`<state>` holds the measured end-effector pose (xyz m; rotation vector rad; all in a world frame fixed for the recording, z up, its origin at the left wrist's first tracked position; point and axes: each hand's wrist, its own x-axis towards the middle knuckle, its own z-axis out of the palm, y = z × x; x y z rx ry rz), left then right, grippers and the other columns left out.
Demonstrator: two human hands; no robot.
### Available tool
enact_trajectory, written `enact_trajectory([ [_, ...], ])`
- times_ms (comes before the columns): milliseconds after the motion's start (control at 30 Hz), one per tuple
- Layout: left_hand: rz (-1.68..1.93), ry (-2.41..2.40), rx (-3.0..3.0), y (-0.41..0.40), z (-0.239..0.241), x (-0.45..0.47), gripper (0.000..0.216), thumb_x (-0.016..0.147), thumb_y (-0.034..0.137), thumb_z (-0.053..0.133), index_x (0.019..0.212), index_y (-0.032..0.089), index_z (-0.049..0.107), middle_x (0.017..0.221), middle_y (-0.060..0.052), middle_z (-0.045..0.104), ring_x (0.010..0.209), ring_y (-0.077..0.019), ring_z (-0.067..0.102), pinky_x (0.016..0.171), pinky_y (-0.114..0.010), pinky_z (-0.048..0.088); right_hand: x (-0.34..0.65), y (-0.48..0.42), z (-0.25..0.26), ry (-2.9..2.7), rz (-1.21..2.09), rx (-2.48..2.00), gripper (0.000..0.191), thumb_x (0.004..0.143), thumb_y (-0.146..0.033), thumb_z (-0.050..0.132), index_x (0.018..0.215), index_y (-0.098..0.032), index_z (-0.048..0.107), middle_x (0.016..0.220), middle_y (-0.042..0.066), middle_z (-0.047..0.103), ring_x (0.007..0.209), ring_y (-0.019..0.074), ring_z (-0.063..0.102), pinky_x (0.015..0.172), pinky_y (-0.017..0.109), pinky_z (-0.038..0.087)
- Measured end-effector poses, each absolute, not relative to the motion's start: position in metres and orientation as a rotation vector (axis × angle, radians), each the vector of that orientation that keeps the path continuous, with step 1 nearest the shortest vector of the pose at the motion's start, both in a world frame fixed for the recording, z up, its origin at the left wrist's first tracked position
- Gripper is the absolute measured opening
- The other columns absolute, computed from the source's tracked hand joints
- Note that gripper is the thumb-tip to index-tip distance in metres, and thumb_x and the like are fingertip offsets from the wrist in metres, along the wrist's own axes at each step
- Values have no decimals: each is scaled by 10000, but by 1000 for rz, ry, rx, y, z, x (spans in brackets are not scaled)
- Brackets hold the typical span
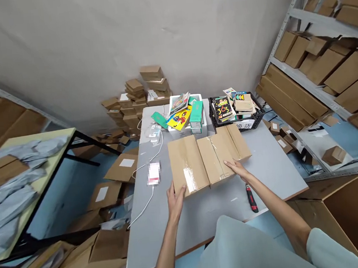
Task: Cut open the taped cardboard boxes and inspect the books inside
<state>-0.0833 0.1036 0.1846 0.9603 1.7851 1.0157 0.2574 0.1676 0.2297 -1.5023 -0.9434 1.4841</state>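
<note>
Two flat taped cardboard boxes lie side by side on the grey table [265,159]. My left hand [175,198] grips the near left corner of the left box [187,164], fingers curled round its edge. My right hand [238,168] lies flat with fingers stretched on the near edge of the right box [222,148]. A red and black utility knife [251,198] lies on the table just right of my right forearm.
Behind the boxes sit a white tray of colourful books [185,112] and a black crate of books [234,110]. A white cable [147,197] and a phone [153,173] lie at left. Cardboard boxes fill the floor, a back stack [137,98] and the right shelves [319,68].
</note>
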Motion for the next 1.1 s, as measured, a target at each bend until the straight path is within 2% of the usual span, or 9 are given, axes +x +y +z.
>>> enact_trajectory([
  [100,1044,1716,969,120,171,-80,835,895,604,759,1626,246,574,1552,-167,533,1531,-372,539,1324,-522,423,264,160,216,-952,1321,-1544,747,793,-734,879,1330,-221,799,1430,135,807,1406,363,720,1284,564,496],
  [200,1084,1614,959,120,158,-68,839,864,631,793,1598,271,603,1547,-165,530,1509,-380,573,1248,-519,525,278,147,200,-925,1232,-1535,767,837,-755,824,1377,-212,779,1447,154,794,1388,370,731,1246,562,535],
  [333,1109,1502,969,124,146,-41,896,844,712,797,1596,271,591,1517,-175,534,1488,-400,604,1170,-514,603,305,145,181,-898,1014,-1689,862,799,-764,828,1440,-193,749,1444,170,787,1407,384,706,1242,562,529],
  [500,1077,1407,1032,148,145,2,944,820,756,808,1603,280,581,1473,-182,539,1469,-414,620,1219,-533,576,320,166,172,-892,668,-2030,1106,688,-780,843,1542,-103,656,1457,241,738,1507,449,578,1278,619,454],
  [667,1051,1428,1019,136,146,13,1005,875,808,716,1662,223,497,1579,-223,503,1525,-429,571,1233,-565,560,316,150,170,-903,601,-2082,1139,758,-811,743,1620,-85,577,1529,271,664,1543,433,540,1304,573,424],
  [833,934,1475,907,70,124,-14,846,957,774,649,1596,228,550,1636,-206,607,1554,-408,579,1312,-587,464,325,30,153,-731,679,-1992,1135,751,-890,715,1603,-147,614,1531,267,668,1427,425,665,1147,565,583],
  [900,814,1453,866,38,110,-17,832,903,770,709,1519,220,606,1614,-213,642,1530,-430,606,1281,-600,501,332,-36,146,-585,662,-1972,1092,727,-866,777,1554,-162,665,1432,268,736,1337,448,725,1078,605,622],
  [1000,613,1365,887,-3,95,-2,852,746,790,816,1350,201,698,1442,-224,759,1427,-460,692,1225,-592,562,340,-127,147,-435,611,-2019,1058,688,-891,800,1458,-167,748,1304,260,801,1214,468,786,992,621,658],
  [1100,481,1244,989,-30,99,35,846,650,824,847,1219,206,749,1321,-216,813,1336,-468,750,1152,-567,624,346,-189,163,-277,576,-2037,1053,636,-918,824,1384,-177,797,1259,243,827,1146,454,818,980,614,666],
])
